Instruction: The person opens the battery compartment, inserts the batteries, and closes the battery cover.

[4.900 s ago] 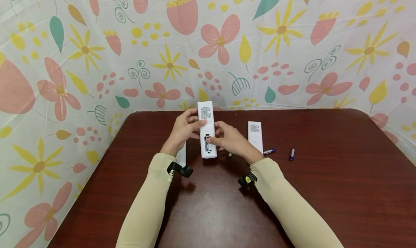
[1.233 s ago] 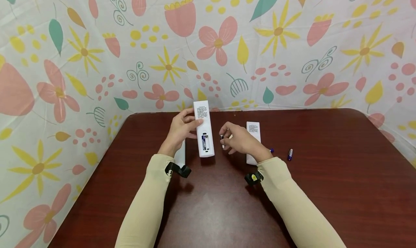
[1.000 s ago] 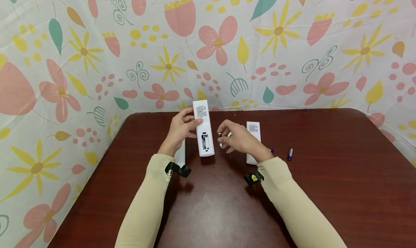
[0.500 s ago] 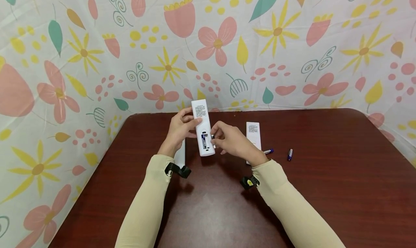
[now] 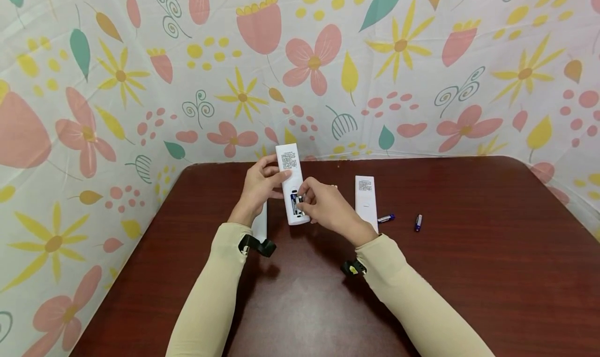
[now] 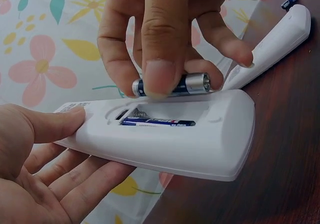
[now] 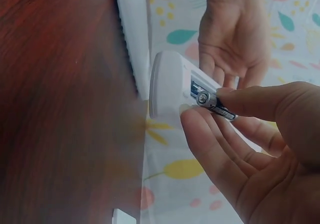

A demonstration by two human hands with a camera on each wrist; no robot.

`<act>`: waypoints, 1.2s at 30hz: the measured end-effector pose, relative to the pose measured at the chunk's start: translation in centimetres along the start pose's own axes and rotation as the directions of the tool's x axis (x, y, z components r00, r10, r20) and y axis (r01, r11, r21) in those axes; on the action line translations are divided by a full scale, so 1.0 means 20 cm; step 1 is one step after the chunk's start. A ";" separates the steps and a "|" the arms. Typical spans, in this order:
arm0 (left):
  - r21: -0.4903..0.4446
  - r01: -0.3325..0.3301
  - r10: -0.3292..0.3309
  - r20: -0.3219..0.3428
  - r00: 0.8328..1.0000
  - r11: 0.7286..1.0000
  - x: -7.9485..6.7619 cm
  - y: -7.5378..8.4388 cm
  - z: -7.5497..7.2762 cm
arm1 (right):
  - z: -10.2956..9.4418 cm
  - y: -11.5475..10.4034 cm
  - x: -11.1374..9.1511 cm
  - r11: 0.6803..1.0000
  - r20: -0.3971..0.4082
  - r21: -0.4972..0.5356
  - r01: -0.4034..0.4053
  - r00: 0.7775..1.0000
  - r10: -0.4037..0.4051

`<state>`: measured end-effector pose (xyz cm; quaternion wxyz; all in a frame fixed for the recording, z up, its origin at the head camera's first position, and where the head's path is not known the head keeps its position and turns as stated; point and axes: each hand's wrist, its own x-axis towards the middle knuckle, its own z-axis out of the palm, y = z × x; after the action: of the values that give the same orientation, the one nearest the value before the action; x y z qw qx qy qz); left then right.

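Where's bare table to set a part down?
Table right of the rightmost battery; also between the left sleeve and right sleeve. Crowded: from the held remote, past the right hand, to the flat remote and neighbouring battery.

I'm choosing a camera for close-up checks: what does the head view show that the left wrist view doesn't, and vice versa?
Only the head view: the sleeves and black wristbands.
Only the left wrist view: the spring inside the battery slot.
Both: the left hand holding a remote, one battery in its slot, and the right hand pinching another battery.
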<state>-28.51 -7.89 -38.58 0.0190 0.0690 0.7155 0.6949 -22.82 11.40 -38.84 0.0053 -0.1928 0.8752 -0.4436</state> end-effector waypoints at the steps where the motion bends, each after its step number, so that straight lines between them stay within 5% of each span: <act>1: 0.002 -0.001 0.001 -0.002 1.000 1.000 0.00 0.00 0.00 | 0.00 0.00 0.00 1.000 -0.004 -0.010 0.006 1.000 -0.006; 22: 0.003 0.007 -0.007 -0.015 1.000 1.000 0.00 0.01 0.01 | 0.05 0.00 0.00 0.987 -0.092 -0.156 0.048 0.994 -0.063; 36: -0.005 0.006 -0.006 -0.009 1.000 1.000 0.00 0.00 0.00 | -0.01 0.04 0.02 0.984 0.063 -0.118 0.131 0.990 -0.124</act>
<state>-28.52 -7.97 -38.49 0.0183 0.0637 0.7142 0.6968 -23.41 11.84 -39.34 -0.0105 -0.2606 0.8860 -0.3833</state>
